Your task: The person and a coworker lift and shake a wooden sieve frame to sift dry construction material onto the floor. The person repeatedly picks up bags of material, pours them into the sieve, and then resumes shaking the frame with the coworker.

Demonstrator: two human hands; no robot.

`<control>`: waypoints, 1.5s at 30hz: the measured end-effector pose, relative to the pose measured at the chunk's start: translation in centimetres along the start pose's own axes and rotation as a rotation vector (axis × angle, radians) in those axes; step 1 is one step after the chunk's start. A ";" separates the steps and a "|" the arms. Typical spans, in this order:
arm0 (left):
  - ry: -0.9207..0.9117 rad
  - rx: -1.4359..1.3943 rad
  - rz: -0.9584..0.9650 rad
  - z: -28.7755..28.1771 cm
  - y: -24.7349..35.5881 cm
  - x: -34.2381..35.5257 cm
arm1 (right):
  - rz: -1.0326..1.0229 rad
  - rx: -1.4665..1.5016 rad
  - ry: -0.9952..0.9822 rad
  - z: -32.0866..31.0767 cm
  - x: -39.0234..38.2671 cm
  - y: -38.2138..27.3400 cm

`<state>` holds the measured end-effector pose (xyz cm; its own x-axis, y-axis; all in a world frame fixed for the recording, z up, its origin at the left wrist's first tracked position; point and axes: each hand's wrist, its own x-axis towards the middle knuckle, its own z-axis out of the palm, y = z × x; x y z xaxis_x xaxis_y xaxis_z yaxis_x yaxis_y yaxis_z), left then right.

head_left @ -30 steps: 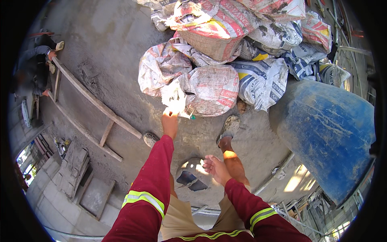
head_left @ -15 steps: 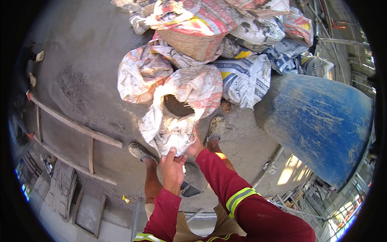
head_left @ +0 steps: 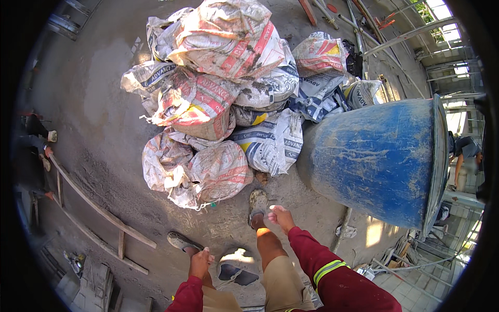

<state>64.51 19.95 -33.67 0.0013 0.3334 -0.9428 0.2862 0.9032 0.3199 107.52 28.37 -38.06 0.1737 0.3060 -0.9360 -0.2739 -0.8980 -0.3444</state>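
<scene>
My right hand (head_left: 280, 218) is raised below the sack (head_left: 218, 174) at the near end of the pile, fingers curled with nothing visible in them. Lower left, my left hand (head_left: 199, 264) is also curled, with nothing visible in it, apart from the sacks. The white and red sack has crumpled, torn plastic at its left, beside another pale sack (head_left: 161, 158). A blue and white sack (head_left: 267, 143) lies to the right. More dirty sacks (head_left: 223, 41) are heaped behind. A rounded grey object (head_left: 239, 268) with dark patches lies by my feet.
A large blue drum (head_left: 369, 161) lies at the right, with a person (head_left: 465, 148) behind it. Another person (head_left: 36, 140) holds a wooden ladder-like frame (head_left: 104, 213) at the left. Poles (head_left: 379, 44) and scaffold pieces line the back right; boards (head_left: 96, 286) lie lower left.
Half a second ago both my hands held the torn sack's opening. They have let go and drawn apart, and more of the pile is now in view.
</scene>
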 end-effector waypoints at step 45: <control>-0.063 -0.248 -0.216 -1.7 -14.0 -13.7 | -1.593 -0.929 0.717 17.9 2.5 -53.5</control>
<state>58.88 3.19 -25.12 0.0275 0.1170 -0.9928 0.0443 0.9920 0.1181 105.63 82.84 -23.30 0.0672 0.9116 0.4056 0.9387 0.0801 -0.3354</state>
